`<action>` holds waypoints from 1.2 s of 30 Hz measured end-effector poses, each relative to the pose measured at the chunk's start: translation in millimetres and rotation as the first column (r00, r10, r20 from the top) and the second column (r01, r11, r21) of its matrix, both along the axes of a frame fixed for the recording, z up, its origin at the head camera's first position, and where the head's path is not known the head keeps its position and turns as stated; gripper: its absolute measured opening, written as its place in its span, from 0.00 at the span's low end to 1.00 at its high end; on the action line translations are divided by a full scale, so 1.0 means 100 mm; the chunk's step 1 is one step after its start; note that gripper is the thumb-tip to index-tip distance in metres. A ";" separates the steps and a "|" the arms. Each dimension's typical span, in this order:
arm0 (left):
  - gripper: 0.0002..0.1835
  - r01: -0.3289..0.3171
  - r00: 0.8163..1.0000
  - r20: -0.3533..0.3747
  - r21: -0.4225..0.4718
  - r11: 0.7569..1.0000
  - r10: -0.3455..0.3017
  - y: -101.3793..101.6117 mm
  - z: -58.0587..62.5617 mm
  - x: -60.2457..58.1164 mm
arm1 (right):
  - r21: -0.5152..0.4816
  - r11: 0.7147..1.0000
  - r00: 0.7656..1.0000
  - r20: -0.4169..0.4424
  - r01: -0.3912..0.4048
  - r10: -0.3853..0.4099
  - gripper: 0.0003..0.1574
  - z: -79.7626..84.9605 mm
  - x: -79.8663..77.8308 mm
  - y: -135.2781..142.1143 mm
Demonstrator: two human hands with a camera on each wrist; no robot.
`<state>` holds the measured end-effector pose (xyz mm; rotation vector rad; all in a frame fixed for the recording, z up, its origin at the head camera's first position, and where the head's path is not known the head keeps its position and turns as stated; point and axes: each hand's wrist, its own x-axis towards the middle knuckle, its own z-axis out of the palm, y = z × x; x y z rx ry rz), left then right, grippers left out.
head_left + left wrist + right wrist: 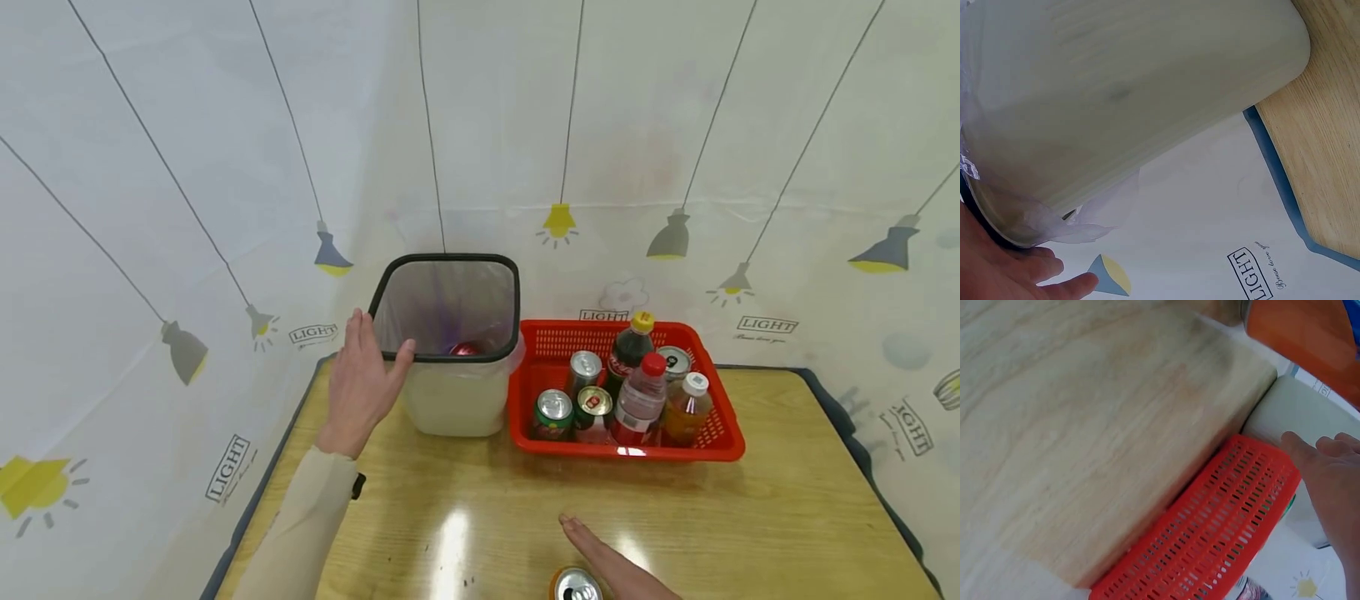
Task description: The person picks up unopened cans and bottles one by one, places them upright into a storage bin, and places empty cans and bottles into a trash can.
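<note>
A pale bin (455,400) with a black rim and a clear plastic liner stands at the back of the table. My left hand (363,379) rests at its left front rim with fairly straight fingers; in the left wrist view the fingertips (1072,287) show beside the rim. Something red and shiny (467,348) lies inside the bin. At the bottom of the head view stands an orange can (576,586), its top facing up. My right hand (611,562) is just right of that can, fingers stretched out; whether it touches the can is hidden.
Right of the bin sits a red perforated basket (626,452). Inside are several drink cans, among them a green one (553,414), and bottles, including one with a red cap (640,400). A printed cloth (480,125) hangs behind the wooden table (450,500).
</note>
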<state>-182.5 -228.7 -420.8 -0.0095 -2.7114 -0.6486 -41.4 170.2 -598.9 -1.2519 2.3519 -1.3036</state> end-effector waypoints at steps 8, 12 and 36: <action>0.51 0.005 1.000 0.010 0.009 1.000 -0.005 0.00 0.01 0.01 | 0.198 0.980 0.914 0.394 0.020 -0.099 0.60 0.19 0.04 -0.12; 0.51 0.004 1.000 0.008 0.009 1.000 -0.004 -0.01 0.01 0.01 | 0.211 0.977 0.929 0.353 0.040 -0.115 0.49 -0.19 0.01 -0.07; 0.50 -0.009 1.000 0.015 0.002 1.000 0.009 -0.01 0.01 0.00 | -0.046 0.937 0.938 0.042 0.347 -0.345 0.44 1.13 -0.18 -0.13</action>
